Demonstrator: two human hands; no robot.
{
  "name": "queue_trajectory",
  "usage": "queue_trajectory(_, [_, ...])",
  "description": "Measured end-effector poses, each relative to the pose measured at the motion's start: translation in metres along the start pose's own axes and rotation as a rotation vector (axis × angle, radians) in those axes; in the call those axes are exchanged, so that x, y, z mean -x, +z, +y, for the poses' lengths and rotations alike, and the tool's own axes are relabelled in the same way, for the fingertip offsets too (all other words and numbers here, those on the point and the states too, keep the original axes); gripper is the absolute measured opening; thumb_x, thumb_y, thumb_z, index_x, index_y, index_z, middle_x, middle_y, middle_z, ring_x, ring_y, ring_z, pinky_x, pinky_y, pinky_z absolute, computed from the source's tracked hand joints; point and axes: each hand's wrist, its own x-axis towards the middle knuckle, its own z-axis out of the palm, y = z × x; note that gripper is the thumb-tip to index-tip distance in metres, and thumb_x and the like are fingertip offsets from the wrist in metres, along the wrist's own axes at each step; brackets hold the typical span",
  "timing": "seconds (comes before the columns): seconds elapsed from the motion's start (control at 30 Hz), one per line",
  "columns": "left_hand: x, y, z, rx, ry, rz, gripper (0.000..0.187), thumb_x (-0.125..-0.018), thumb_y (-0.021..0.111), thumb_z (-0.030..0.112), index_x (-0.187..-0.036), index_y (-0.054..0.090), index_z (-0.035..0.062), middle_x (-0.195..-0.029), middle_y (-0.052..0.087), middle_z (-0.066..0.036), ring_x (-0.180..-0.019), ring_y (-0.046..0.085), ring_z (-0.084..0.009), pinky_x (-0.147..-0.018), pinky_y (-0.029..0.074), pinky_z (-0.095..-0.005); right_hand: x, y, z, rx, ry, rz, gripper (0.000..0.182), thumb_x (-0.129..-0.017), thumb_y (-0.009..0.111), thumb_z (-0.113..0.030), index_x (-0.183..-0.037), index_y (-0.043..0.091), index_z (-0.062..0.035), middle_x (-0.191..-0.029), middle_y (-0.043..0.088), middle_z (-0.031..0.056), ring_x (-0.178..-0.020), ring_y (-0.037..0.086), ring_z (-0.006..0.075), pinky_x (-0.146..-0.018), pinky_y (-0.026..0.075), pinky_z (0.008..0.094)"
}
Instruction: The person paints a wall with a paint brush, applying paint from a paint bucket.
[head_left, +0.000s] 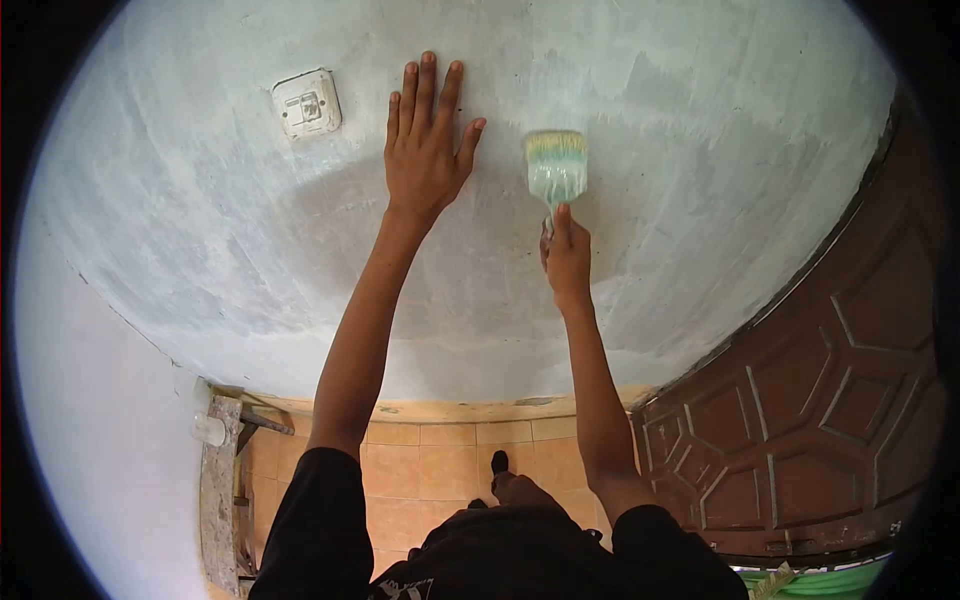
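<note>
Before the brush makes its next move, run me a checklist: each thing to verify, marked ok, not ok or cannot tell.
1. Brush held by its handle in the right hand: ok.
2. Left hand free of tools, spread at the wall: ok.
3. Brush apart from the wall fitting: ok, the left hand is between them.
4. Wall fitting masked or covered: not ok, no covering shows over it.
5. Brush clear of the brown door: ok, bare wall lies between.
6. Enough paint on the bristles: cannot tell from this view.
</note>
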Motion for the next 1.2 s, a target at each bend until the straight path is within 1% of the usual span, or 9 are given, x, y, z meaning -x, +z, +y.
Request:
queue_trajectory(0.13, [0.006,-0.004,0.000,0.000,-0.008,-0.030,0.061,-0.092,0.051,0.043,-0.146,0.035,0.0181,-0.153,0.025,-0.009,-0.142,0.022,-0.0285,-0.111,0.027,-0.0499,-0.016,-0.004,0.021,0.008,-0.021,-0.012,0.053,-0.096,0.040,-0.056,-0.065,0.037,-0.0133,-0.052,0.031,-0.0071,-0.042,0.028,0.0036,-0.039,0.023,0.0222])
queue_trajectory(0.23, [0.006,-0.002,-0.001,0.009,-0.007,-0.020,0.062,-0.092,0.053,0.044,-0.145,0.035,0.0176,-0.153,0.026,-0.010,-0.142,0.023,-0.0292,-0.110,0.027,-0.0507,0.002,-0.006,0.044,-0.050,0.091,0.000,0.053,-0.097,0.039,-0.055,-0.065,0.037,-0.0131,-0.052,0.031,-0.0070,-0.042,0.027,0.0038,-0.039,0.023,0.0223])
queue_trajectory(0.33, [0.009,-0.002,0.000,0.000,-0.004,-0.019,0.063,-0.091,0.053,0.044,-0.145,0.036,0.0170,-0.152,0.028,-0.010,-0.141,0.024,-0.0298,-0.110,0.028,-0.0510,0.021,-0.012,0.043,-0.085,0.203,0.029,0.039,-0.099,0.046,-0.034,-0.067,0.042,-0.0128,-0.060,0.034,-0.0070,-0.052,0.032,0.0036,-0.046,0.027,0.0219])
queue_trajectory(0.43, [0.007,0.000,0.000,-0.008,0.002,0.002,0.063,-0.091,0.053,0.044,-0.145,0.036,0.0165,-0.152,0.029,-0.011,-0.141,0.025,-0.0301,-0.110,0.028,-0.0510,0.009,-0.007,0.029,-0.009,0.007,0.023,0.052,-0.097,0.039,-0.054,-0.065,0.040,-0.0128,-0.052,0.031,-0.0071,-0.042,0.027,0.0037,-0.039,0.023,0.0224])
queue_trajectory(0.63, [0.007,0.000,0.001,0.005,0.007,-0.003,0.063,-0.091,0.054,0.044,-0.145,0.036,0.0161,-0.152,0.028,-0.012,-0.141,0.025,-0.0308,-0.109,0.027,-0.0521,-0.035,0.005,-0.003,0.035,-0.119,-0.003,0.051,-0.098,0.039,-0.052,-0.066,0.041,-0.0120,-0.053,0.033,-0.0067,-0.042,0.029,0.0036,-0.039,0.024,0.0223])
queue_trajectory(0.83, [0.009,0.000,0.003,0.020,-0.001,-0.003,0.064,-0.091,0.054,0.043,-0.145,0.036,0.0157,-0.152,0.028,-0.012,-0.141,0.023,-0.0310,-0.110,0.025,-0.0524,0.003,-0.010,0.070,-0.042,0.029,-0.001,0.052,-0.098,0.040,-0.051,-0.064,0.037,-0.0127,-0.055,0.031,-0.0069,-0.045,0.030,0.0038,-0.040,0.025,0.0220])
queue_trajectory(0.97, [0.008,-0.001,0.002,0.033,0.005,0.008,0.064,-0.091,0.054,0.043,-0.145,0.035,0.0158,-0.152,0.027,-0.012,-0.141,0.023,-0.0310,-0.111,0.024,-0.0519,0.036,-0.022,0.078,-0.033,0.183,-0.001,0.042,-0.100,0.043,-0.040,-0.069,0.043,-0.0120,-0.059,0.033,-0.0067,-0.049,0.032,0.0045,-0.045,0.027,0.0235])
queue_trajectory(1.1, [0.009,0.000,0.004,0.029,0.000,-0.003,0.067,-0.090,0.056,0.044,-0.146,0.034,0.0152,-0.153,0.027,-0.012,-0.142,0.023,-0.0313,-0.111,0.024,-0.0522,0.004,-0.002,0.014,0.023,-0.043,0.000,0.053,-0.099,0.038,-0.051,-0.064,0.037,-0.0115,-0.053,0.033,-0.0052,-0.043,0.031,0.0051,-0.040,0.026,0.0234])
queue_trajectory(1.2, [0.009,0.000,0.003,0.035,-0.007,-0.009,0.068,-0.089,0.057,0.044,-0.146,0.033,0.0150,-0.153,0.026,-0.012,-0.142,0.022,-0.0317,-0.111,0.024,-0.0527,-0.020,0.006,0.026,0.059,-0.080,0.020,0.052,-0.099,0.038,-0.051,-0.064,0.038,-0.0114,-0.053,0.033,-0.0051,-0.043,0.032,0.0050,-0.040,0.026,0.0235])
